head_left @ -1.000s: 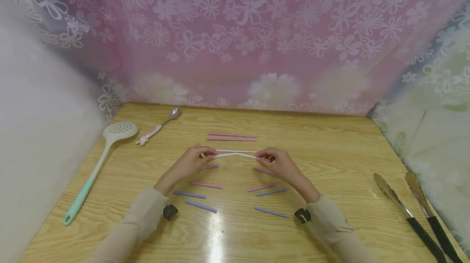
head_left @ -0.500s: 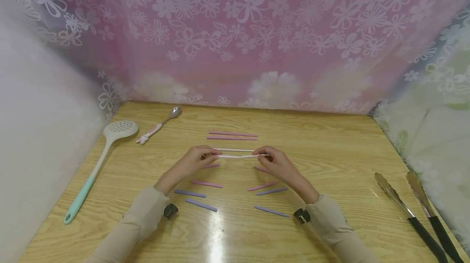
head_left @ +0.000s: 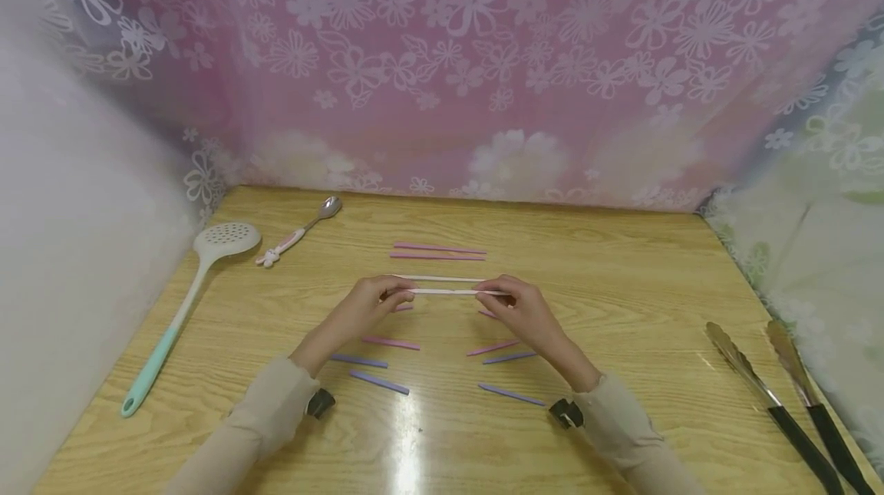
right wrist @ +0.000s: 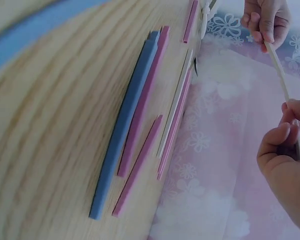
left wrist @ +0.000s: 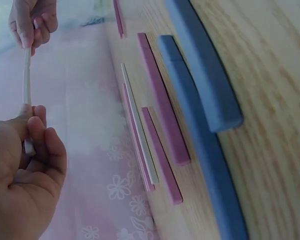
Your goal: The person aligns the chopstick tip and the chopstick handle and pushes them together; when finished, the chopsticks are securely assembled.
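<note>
A thin white chopstick [head_left: 445, 292] is stretched level between my two hands above the table. My left hand [head_left: 369, 301] pinches its left part between thumb and fingers. With thumb and fingers, my right hand [head_left: 514, 303] pinches the right part, and the end pokes out over that hand. In the left wrist view the held chopstick [left wrist: 26, 82] looks straight between the hands. A second white chopstick [head_left: 438, 278] lies on the table just beyond, beside two long pink chopsticks [head_left: 438, 256].
Short pink pieces [head_left: 390, 343] and short blue pieces [head_left: 378, 382] lie nearer me on both sides. A slotted spatula [head_left: 228, 242] and a rabbit-handled spoon [head_left: 297, 236] lie left, metal tongs [head_left: 773, 403] right. A floral cloth [head_left: 442, 96] hangs behind the table [head_left: 587, 441].
The held white chopstick was bent upward at its middle a second ago, then sagged slightly, and now runs straight. The right fingers have shifted inward along it.
</note>
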`<state>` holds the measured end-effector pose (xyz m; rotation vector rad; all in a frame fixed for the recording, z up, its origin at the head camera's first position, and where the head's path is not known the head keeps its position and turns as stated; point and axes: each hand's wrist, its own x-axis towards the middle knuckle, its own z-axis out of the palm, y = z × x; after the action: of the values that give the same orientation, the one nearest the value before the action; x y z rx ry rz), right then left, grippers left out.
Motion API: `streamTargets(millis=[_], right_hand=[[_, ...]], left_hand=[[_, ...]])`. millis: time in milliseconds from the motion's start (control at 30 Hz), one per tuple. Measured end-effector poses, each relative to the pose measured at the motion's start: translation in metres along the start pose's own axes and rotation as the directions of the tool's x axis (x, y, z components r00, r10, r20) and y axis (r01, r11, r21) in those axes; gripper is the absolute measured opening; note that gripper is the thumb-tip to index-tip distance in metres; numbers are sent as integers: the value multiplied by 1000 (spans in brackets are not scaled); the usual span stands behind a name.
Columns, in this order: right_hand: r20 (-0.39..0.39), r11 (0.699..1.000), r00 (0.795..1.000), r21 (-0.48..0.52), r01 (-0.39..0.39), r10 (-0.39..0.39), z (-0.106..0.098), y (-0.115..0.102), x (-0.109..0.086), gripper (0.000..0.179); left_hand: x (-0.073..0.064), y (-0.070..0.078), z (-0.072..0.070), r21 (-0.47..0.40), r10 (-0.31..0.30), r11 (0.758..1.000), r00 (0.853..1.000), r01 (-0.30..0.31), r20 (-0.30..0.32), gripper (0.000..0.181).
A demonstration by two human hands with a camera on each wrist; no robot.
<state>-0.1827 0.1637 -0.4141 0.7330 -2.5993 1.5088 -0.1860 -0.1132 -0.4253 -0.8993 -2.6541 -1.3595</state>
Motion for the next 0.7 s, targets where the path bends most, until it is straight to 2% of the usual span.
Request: streamTargets(millis=[100,167,267,367,533,700], right_hand=[[-33,1000,999,-3,27,-27,0,-3,-3,14],[-59,998,996,-28,59,-61,1,-6,-6,11],[-99,988,986,-88,127,-135,3,-12,-9,8],[-122,975,972,-123,187,-202,5,-19,-11,9],[-149,954,944,-118,277,-293,5,-42,-16,10],[-169,930,915,-107,352,-365,8,-51,-18,15]], left_hand=[[-2,4,1,-2,75,997,996,-75,-45,20],[-4,6,2,-2,138,990,988,-138,-72,19],[-6,8,3,12,230,973,968,-230,-103,17],[-8,9,4,42,293,956,947,-290,-132,17],[-11,14,4,79,331,944,928,-322,-173,18],[-12,17,8,109,324,945,922,-308,-210,17]])
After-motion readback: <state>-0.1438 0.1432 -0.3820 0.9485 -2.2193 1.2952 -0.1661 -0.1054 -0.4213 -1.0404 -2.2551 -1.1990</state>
